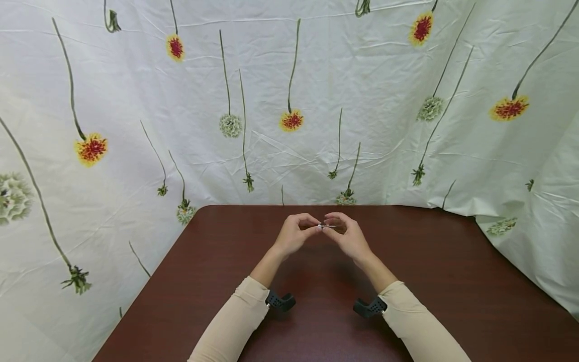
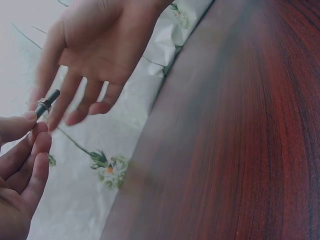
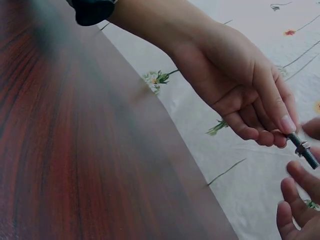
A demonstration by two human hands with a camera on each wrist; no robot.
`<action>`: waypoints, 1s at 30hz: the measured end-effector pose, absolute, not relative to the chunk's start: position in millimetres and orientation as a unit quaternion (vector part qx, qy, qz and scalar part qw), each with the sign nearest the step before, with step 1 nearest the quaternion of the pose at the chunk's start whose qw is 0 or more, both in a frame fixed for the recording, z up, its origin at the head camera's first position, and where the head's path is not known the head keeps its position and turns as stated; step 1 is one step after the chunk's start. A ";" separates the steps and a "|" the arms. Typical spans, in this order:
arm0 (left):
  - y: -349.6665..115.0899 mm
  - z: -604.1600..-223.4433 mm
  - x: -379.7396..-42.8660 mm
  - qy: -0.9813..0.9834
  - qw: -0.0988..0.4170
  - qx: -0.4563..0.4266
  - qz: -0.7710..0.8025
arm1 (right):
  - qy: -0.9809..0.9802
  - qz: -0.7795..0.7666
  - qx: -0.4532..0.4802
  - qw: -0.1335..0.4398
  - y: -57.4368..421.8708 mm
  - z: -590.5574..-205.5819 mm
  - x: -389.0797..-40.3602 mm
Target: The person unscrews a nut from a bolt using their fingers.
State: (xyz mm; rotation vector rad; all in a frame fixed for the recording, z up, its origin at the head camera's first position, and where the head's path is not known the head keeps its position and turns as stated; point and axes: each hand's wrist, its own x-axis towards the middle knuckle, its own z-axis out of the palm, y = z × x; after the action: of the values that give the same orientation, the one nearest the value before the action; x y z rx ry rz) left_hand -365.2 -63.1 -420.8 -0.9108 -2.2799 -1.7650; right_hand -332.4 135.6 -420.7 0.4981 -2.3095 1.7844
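In the head view both hands meet above the table around a small bolt (image 1: 332, 226). My left hand (image 1: 291, 236) pinches one end of it between thumb and fingertips. A nut (image 3: 302, 148) sits partway along the threaded shank of the bolt (image 3: 311, 159), as the right wrist view shows. My right hand (image 1: 350, 239) is at the other end, its fingers spread loosely around the nut and shank. In the left wrist view the right hand's fingers (image 2: 75, 100) extend past the bolt (image 2: 50, 100). Whether a right fingertip touches the nut is hard to tell.
A dark red-brown wooden table (image 1: 217, 261) lies beneath the hands. Behind it and along its sides hangs a white cloth (image 1: 316, 166) printed with flowers. Black bands (image 1: 280, 301) are worn at both wrists, over beige sleeves.
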 end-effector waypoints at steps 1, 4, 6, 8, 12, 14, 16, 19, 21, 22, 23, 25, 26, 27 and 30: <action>-63.2 -420.9 -365.1 -0.754 0.060 -0.300 -0.581 | -0.779 0.599 0.163 0.089 135.4 -420.6 -332.1; -63.6 -421.1 -364.9 -0.757 0.060 -0.298 -0.579 | -0.777 0.606 0.150 0.084 134.9 -421.0 -331.9; -63.8 -421.2 -364.9 -0.756 0.060 -0.298 -0.579 | -0.774 0.608 0.153 0.090 135.2 -421.5 -332.4; -63.6 -421.3 -365.2 -0.755 0.060 -0.299 -0.580 | -0.770 0.609 0.163 0.094 135.3 -421.4 -332.2; -63.1 -421.5 -366.0 -0.755 0.064 -0.299 -0.580 | -0.776 0.601 0.166 0.098 134.6 -420.0 -331.3; -63.4 -421.1 -365.7 -0.757 0.065 -0.299 -0.577 | -0.779 0.600 0.155 0.095 133.7 -419.8 -331.6; -63.9 -420.7 -365.0 -0.759 0.065 -0.300 -0.575 | -0.777 0.607 0.141 0.091 132.7 -420.0 -332.3; -64.4 -420.1 -363.8 -0.760 0.063 -0.301 -0.573 | -0.775 0.610 0.137 0.088 132.3 -416.6 -330.0; -64.2 -420.4 -364.0 -0.758 0.062 -0.302 -0.575 | -0.775 0.609 0.145 0.091 132.8 -416.6 -329.8; -64.1 -420.5 -364.1 -0.757 0.063 -0.302 -0.575 | -0.775 0.606 0.152 0.092 133.3 -416.6 -329.9; -63.8 -420.6 -364.4 -0.757 0.064 -0.302 -0.576 | -0.776 0.603 0.159 0.093 133.6 -416.5 -329.6; -63.3 -420.9 -365.0 -0.756 0.066 -0.303 -0.577 | -0.779 0.598 0.164 0.096 134.4 -420.9 -332.9; -63.2 -421.1 -365.5 -0.755 0.067 -0.303 -0.577 | -0.776 0.601 0.165 0.096 134.4 -420.7 -332.3; -63.3 -421.1 -365.5 -0.756 0.068 -0.303 -0.577 | -0.776 0.602 0.162 0.094 134.3 -420.9 -332.5; -63.9 -420.4 -365.4 -0.757 0.066 -0.301 -0.576 | -0.778 0.605 0.145 0.088 133.9 -420.4 -332.1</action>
State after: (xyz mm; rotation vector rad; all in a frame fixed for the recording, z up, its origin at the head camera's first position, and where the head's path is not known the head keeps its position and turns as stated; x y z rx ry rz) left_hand -365.4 -63.9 -420.4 -0.9086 -2.2834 -1.7354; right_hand -332.1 133.9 -420.4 0.4324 -2.3140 1.8019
